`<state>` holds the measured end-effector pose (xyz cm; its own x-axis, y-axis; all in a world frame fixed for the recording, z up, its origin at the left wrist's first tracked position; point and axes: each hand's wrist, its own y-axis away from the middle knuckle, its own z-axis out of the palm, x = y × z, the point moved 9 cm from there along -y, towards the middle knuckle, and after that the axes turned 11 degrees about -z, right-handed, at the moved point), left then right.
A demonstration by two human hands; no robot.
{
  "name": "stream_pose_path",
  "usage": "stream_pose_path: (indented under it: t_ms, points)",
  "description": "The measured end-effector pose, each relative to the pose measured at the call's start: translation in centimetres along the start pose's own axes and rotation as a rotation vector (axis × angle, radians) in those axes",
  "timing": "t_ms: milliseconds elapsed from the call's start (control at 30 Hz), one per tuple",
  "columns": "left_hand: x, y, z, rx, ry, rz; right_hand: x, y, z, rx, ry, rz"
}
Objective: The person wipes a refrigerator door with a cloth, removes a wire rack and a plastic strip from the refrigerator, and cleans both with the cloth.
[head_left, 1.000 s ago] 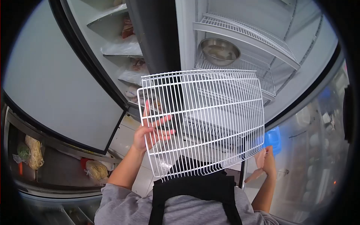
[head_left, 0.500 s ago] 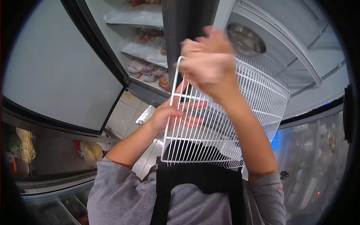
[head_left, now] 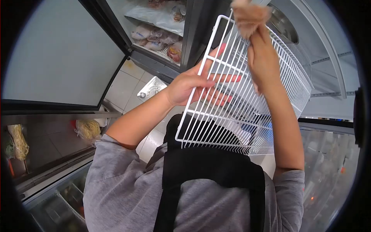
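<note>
A white wire shelf [head_left: 216,118] is held tilted in front of my chest, its near end by the black apron. My left hand [head_left: 187,87] grips its left edge, with the thumb on top and the fingers spread beneath the wires. At the shelf's far end, my right hand [head_left: 266,63] has a light brown cloth [head_left: 250,17] bunched against the wires. Some of the right fingers are hidden by the cloth.
An open grey door [head_left: 58,54] stands at left beside a freezer with bagged frozen food [head_left: 154,38]. A steel bowl [head_left: 288,25] sits inside the white cabinet at upper right. A silver, embossed item [head_left: 152,88] lies on the tiled floor. Bagged noodles [head_left: 88,128] are at left.
My right hand and the cloth have moved up and to the right, towards the shelf's far end. The shelf, with my left hand on it, has shifted up and right in view.
</note>
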<state>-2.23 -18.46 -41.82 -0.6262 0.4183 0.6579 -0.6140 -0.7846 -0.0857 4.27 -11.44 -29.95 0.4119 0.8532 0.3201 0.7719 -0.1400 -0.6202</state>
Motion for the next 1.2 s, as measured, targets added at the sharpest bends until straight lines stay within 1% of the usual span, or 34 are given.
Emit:
stream_pose_path:
  t_ms: [33,67,133,167,200,233,267,300,333,367,400,433,467,500,533,567,600,667,733,767,800,833,867,900,933,967,1000,1067,1100,1167,1200]
  points:
    - [0.1,-0.2,0.2,-0.047,-0.031,0.0,-0.2,2.0,1.5,-0.136,-0.194,0.125]
    - [0.0,-0.3,-0.2,-0.044,-0.03,0.007,-1.0,4.4,3.0,-0.276,-0.391,0.248]
    - [0.1,-0.2,-1.6,0.048,-0.024,0.108,-7.0,7.7,3.3,-0.467,-0.465,0.219]
    - [0.8,-0.6,-1.0,-0.011,-0.106,0.194,-11.4,10.5,2.6,-0.514,-0.52,-0.032]
    - [1.2,-0.6,-0.5,-0.012,-0.075,0.22,-14.8,11.9,1.7,-0.552,-0.569,-0.282]
    - [1.0,-0.6,-0.2,-0.016,-0.075,0.185,-14.8,12.6,1.6,-0.551,-0.571,-0.279]
    - [0.9,-0.7,0.0,-0.027,-0.079,0.147,-15.8,12.9,0.9,-0.52,-0.675,-0.379]
    - [0.6,-1.1,0.1,-0.025,-0.055,0.159,-16.5,12.9,-0.1,-0.486,-0.773,-0.479]
    - [0.0,-1.3,0.5,-0.096,-0.047,0.081,-13.8,12.2,0.4,-0.523,-0.789,-0.358]
    - [0.3,-1.5,0.4,-0.028,-0.127,0.136,-11.2,10.5,0.3,-0.441,-0.638,-0.341]
    - [0.7,-1.7,0.4,0.036,-0.212,0.196,-8.3,9.1,-0.5,-0.364,-0.423,-0.365]
    - [0.8,-1.8,0.3,0.072,-0.21,0.202,-5.1,7.1,-0.6,-0.297,-0.271,-0.212]
    - [0.4,-1.8,1.4,0.016,-0.069,0.145,-2.7,5.1,-2.2,-0.184,-0.046,-0.196]
    - [-0.1,-1.8,1.4,0.007,-0.057,0.117,-0.3,3.7,-4.3,-0.027,-0.04,-0.068]
    - [-0.6,-2.1,1.5,-0.004,-0.044,0.089,-0.7,3.5,-5.1,-0.033,-0.011,-0.054]
    - [-0.7,-2.1,1.6,0.051,-0.076,0.117,0.8,5.2,-2.5,-0.373,-0.257,0.324]
    - [-1.4,-2.0,1.4,0.06,-0.143,0.028,0.8,9.3,-0.9,-0.691,-0.514,0.712]
    - [-1.7,-1.6,0.2,0.156,-0.13,0.083,-6.3,15.9,1.2,-0.665,-0.657,0.273]
    - [-2.2,-1.1,0.4,0.164,-0.123,0.074,-13.0,17.9,-3.9,-0.382,-0.466,-0.423]
    - [-2.4,-0.9,0.1,0.196,-0.157,0.056,-12.2,17.9,-4.3,-0.379,-0.445,-0.401]
    - [-2.9,-1.1,0.1,0.205,-0.167,0.061,-7.1,17.4,-3.1,-0.545,-0.711,0.191]
    - [-3.1,-1.2,0.4,0.194,-0.163,0.052,-3.7,19.9,-1.6,-0.67,-0.957,0.805]
    - [-3.1,-1.3,0.8,0.184,-0.158,0.044,-0.3,19.6,-2.1,-0.505,-0.786,0.813]
    - [-3.2,-1.1,0.7,0.198,-0.195,0.034,3.2,16.4,-4.8,-0.154,-0.49,0.511]
    - [-3.4,-1.4,1.2,0.196,-0.204,0.029,6.0,14.3,-6.7,-0.088,-0.146,0.355]
    - [-3.3,-1.6,1.4,0.187,-0.199,0.038,6.6,12.6,-8.7,-0.032,0.196,0.189]
    - [-3.4,-1.7,1.1,0.181,-0.191,0.045,5.9,12.9,-8.2,-0.035,0.212,0.206]
    - [-4.0,-1.9,0.8,0.224,-0.231,0.045,4.7,15.9,-5.6,-0.25,0.227,0.394]
    - [-4.1,-1.9,0.8,0.222,-0.21,0.052,1.4,17.8,-6.4,-0.208,0.184,0.31]
    - [-4.1,-2.2,0.8,0.185,-0.192,0.068,-5.3,25.3,-5.0,-0.452,0.106,0.179]
    - [-4.0,-2.3,0.6,0.222,-0.185,0.081,-7.5,28.9,-5.5,-0.376,-0.02,0.165]
